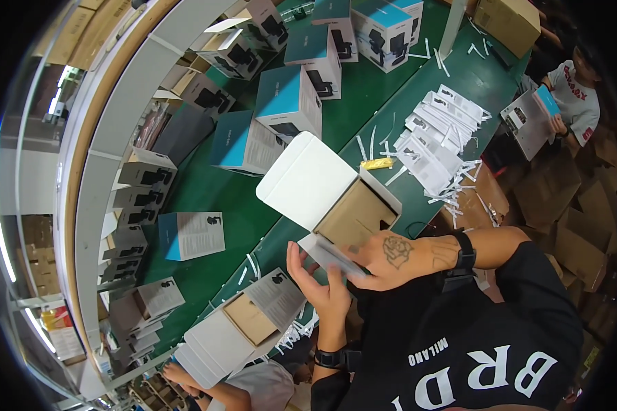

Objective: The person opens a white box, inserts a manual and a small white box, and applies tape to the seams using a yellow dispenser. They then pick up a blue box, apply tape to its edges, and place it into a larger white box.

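Observation:
In front of me a carton (pixel 353 212) stands tilted with its white lid (pixel 301 178) folded back, showing a brown cardboard insert inside. At its near end my right hand (pixel 391 259) is closed on a thin grey sheet-like piece (pixel 334 257). This piece is blurred, and I cannot tell whether it is a flap of the carton or a separate item. My left hand (pixel 320 291) is beside the same piece, fingers spread and thumb apart, near the carton's corner. A second opened carton (pixel 212 339) with a brown insert lies to the lower left.
Closed blue-and-white cartons (pixel 281 103) stand across the green table (pixel 247 198). White printed sheets (pixel 435 137), paper strips and a yellow piece (pixel 377 164) lie to the right. Cartons fill a shelf at left. One co-worker (pixel 572 96) holds a carton; another's arm (pixel 219 396) shows below.

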`<state>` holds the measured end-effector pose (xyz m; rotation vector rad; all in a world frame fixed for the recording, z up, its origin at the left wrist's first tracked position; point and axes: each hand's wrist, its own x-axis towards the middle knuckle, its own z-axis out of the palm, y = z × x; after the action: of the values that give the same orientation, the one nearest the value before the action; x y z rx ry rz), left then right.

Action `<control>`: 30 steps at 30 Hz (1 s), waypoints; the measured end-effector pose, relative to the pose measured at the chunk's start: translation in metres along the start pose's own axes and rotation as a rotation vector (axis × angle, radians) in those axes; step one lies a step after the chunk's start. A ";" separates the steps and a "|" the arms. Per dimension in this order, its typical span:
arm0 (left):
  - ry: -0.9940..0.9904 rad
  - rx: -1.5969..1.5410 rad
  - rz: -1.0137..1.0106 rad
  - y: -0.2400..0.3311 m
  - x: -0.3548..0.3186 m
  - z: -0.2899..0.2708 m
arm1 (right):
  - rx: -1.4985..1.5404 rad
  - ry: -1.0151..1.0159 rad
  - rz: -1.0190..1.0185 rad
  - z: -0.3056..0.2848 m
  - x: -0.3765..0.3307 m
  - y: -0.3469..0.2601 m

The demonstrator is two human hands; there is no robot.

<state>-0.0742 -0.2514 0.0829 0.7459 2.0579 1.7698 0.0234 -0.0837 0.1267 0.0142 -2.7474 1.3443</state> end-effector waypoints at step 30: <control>-0.577 1.103 0.447 -0.012 0.036 0.089 | 0.185 0.458 0.667 0.017 -0.038 0.250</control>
<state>-0.0560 -0.1593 0.0582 1.8335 2.3904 0.2546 0.0489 0.0556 -0.0840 -1.1277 -2.2954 1.4739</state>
